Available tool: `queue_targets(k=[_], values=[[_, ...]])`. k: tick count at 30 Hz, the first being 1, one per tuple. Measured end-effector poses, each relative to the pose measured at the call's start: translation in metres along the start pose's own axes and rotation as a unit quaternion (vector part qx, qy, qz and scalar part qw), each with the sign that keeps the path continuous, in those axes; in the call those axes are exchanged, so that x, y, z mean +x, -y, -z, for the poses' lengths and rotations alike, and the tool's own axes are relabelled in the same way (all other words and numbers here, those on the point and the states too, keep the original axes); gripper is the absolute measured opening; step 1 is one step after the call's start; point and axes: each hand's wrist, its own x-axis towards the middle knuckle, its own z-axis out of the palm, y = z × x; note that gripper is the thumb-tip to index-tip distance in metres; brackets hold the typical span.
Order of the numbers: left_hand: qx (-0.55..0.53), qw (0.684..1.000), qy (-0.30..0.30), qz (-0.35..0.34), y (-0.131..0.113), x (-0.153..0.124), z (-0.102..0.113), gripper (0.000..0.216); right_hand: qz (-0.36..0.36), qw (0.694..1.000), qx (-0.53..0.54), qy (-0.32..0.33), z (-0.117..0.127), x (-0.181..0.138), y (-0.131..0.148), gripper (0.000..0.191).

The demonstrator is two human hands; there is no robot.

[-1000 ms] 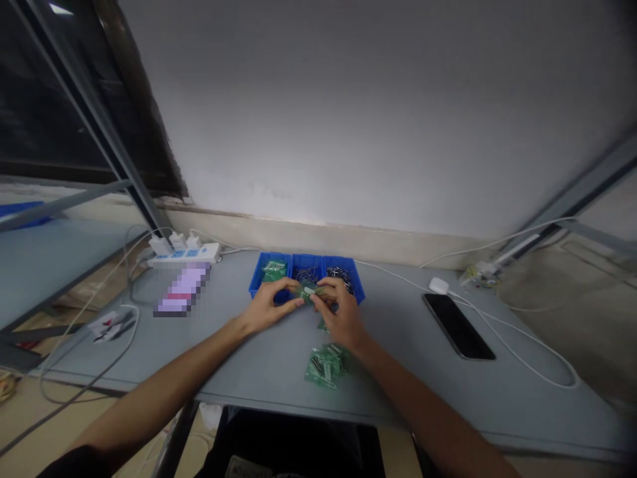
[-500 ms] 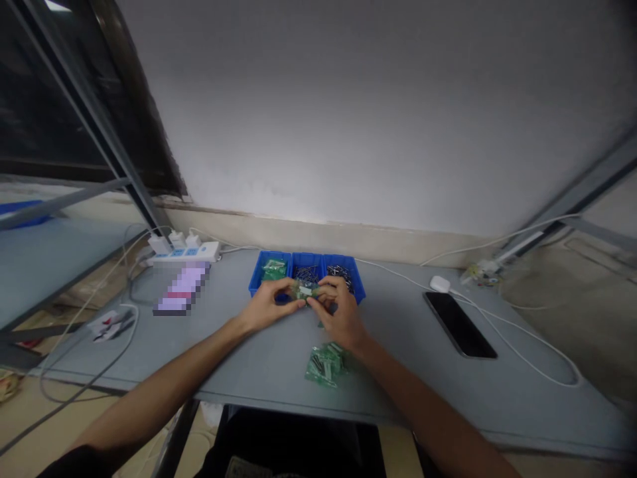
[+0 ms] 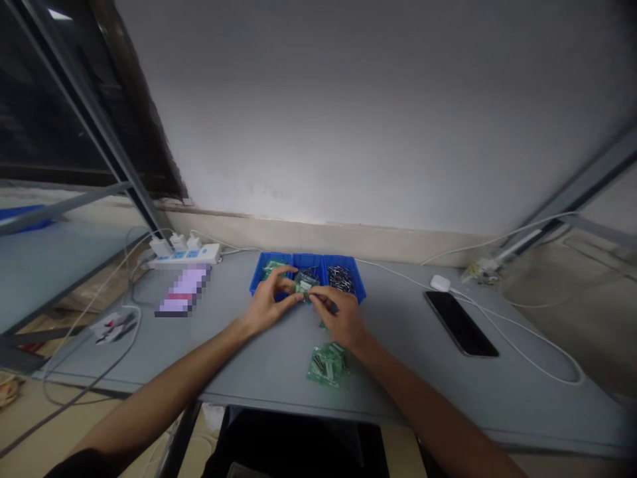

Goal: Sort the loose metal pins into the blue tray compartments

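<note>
Lying at far left of grey table (image 3: 239, 358): white power strip (image 3: 186, 253), plugs in it. Pinching small green board (image 3: 302, 284) by its left edge with left hand (image 3: 266, 305), thumb and fingers clamped on it. Meeting it from the right with right hand (image 3: 338, 315), fingertips drawn together at the board's right edge; gripping the board itself or some small part, cannot tell. Board held just above table, right in front of three blue bins (image 3: 307, 262). Near front edge, beside right wrist: heap of green boards (image 3: 327, 364). Further right, well apart: black phone (image 3: 460, 323) lying flat, white charger (image 3: 440, 283) just behind it.
</note>
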Motion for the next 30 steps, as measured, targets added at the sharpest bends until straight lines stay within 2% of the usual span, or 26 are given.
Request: queue_targets(k=[3,5,8,13,16,19,21,26,30], values=[[0.109,0.988,0.032,-0.107,0.0,0.003,0.007,0.029,-0.058,0.997,0.055,-0.011,0.002,0.001,0.0,0.017],[0.141,0.976,0.049,-0.159,-0.001,0.005,0.011,0.029,-0.075,0.993,0.087,-0.001,0.002,0.002,-0.001,0.021],[0.166,0.966,0.037,-0.193,0.0,0.007,0.014,0.03,-0.082,0.99,0.114,0.02,0.002,0.001,-0.005,0.025],[0.215,0.958,0.002,-0.191,0.0,0.005,0.014,0.02,-0.059,0.997,0.059,-0.004,-0.002,0.003,-0.005,0.017],[0.188,0.968,-0.012,-0.163,-0.001,0.002,0.009,0.017,-0.047,0.997,0.055,-0.012,-0.003,0.003,-0.003,0.025],[0.124,0.984,-0.056,-0.117,0.0,0.0,0.003,0.027,-0.094,0.99,0.103,-0.01,-0.006,0.001,-0.002,0.025],[0.12,0.984,-0.07,-0.109,0.002,0.0,0.001,0.029,-0.122,0.983,0.135,-0.022,-0.009,0.0,-0.002,0.027],[0.139,0.98,-0.053,-0.13,0.002,0.001,0.004,0.025,-0.132,0.975,0.171,-0.049,-0.013,-0.001,-0.002,0.034],[0.156,0.976,-0.027,-0.152,-0.004,0.003,0.007,0.02,-0.124,0.978,0.161,-0.044,-0.01,-0.001,-0.001,0.027]])
